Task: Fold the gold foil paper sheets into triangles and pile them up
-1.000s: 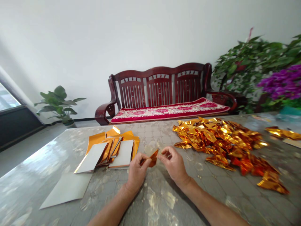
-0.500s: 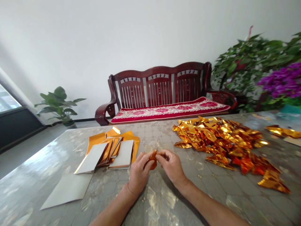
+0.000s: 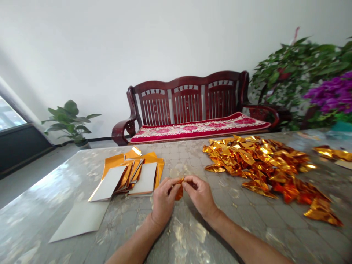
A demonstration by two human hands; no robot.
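Observation:
Between my two hands is a small piece of folded gold foil paper, mostly covered by my fingers. My left hand pinches its left side, thumb against forefinger. Closed on the upper right edge is my right hand, its fingertips almost meeting the left ones. Left of my hands lie stacked gold foil sheets, some with their pale backs up, and a single pale sheet in front of them. To the right spreads a heap of folded gold foil pieces, shiny and pointed.
A patterned, glossy cover lies over the table. Beyond its far edge stands a dark red wooden bench with a red floral cushion. A potted plant is at the left, and purple flowers with leafy greenery at the right.
My right fingertips have closed in on the foil piece's top edge, and the piece's pointed top now shows less. Both hands stay in nearly the same place. The view has shifted slightly.

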